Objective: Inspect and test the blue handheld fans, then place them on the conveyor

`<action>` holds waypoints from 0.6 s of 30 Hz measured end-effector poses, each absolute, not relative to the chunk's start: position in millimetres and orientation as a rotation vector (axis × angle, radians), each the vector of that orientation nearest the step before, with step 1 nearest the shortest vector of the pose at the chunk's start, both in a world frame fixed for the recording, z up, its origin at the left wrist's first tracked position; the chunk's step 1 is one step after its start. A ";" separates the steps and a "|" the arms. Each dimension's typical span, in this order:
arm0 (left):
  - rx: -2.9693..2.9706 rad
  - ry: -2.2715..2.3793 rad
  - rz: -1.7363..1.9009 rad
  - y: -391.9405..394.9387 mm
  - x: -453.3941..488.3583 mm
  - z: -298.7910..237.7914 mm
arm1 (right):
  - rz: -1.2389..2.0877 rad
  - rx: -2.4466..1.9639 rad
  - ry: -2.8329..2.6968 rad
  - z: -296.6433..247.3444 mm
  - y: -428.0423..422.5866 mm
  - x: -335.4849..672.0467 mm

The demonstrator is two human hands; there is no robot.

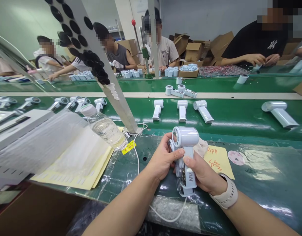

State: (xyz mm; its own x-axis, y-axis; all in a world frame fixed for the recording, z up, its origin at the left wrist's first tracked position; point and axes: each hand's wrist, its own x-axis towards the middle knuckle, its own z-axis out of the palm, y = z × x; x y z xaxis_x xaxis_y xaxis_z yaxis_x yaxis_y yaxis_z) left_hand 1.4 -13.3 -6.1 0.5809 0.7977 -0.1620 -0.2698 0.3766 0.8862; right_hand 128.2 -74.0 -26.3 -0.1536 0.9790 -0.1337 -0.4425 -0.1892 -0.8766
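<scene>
A pale blue handheld fan (187, 137) stands nearly upright between my two hands, its round head at the top. Its handle is open along the left side and shows dark inner parts, with the letters "AN" on the front. My left hand (163, 157) grips it from the left, thumb across the upper handle. From the right, my right hand (201, 168) closes round the handle with its thumb on the front. Another rounded edge shows behind the fan head on the left, mostly hidden. A white cable (174, 220) runs below the handle.
Several fans (182, 110) lie on the green conveyor (229, 114) ahead. A slanted metal post (119, 105) with black discs rises at left, beside a water bottle (108, 129) and yellow papers (102, 167). A handwritten note (222, 160) lies right. Several people work across the line.
</scene>
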 end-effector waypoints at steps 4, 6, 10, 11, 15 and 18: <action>0.957 0.701 0.771 -15.2 2.2 -6.1 | 1.612 -0.919 -0.874 -26.4 -73.6 127.1; 0.972 0.713 0.787 -16.1 2.3 -6.4 | 1.622 -0.921 -0.867 -24.8 -73.0 127.3; 0.997 0.649 0.776 -17.1 1.4 -5.4 | 1.659 -0.882 -0.808 -19.8 -72.7 130.2; 1.003 0.624 0.773 -17.3 1.1 -4.7 | 1.671 -0.860 -0.792 -18.8 -72.8 131.4; 1.026 0.608 0.805 -17.9 1.2 -3.3 | 1.671 -0.833 -0.771 -17.7 -72.7 134.4; 1.072 0.658 0.870 -18.0 1.8 -4.8 | 1.593 -0.875 -0.827 -18.4 -71.8 133.6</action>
State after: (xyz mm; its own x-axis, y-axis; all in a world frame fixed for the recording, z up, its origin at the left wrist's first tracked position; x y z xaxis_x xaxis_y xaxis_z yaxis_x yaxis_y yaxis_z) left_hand 1.8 -18.0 -4.8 0.5123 0.8575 -0.0473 -0.2799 0.2189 0.9347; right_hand 133.6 -71.8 -18.4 -0.1417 0.9830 -0.1170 -0.4703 -0.1708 -0.8658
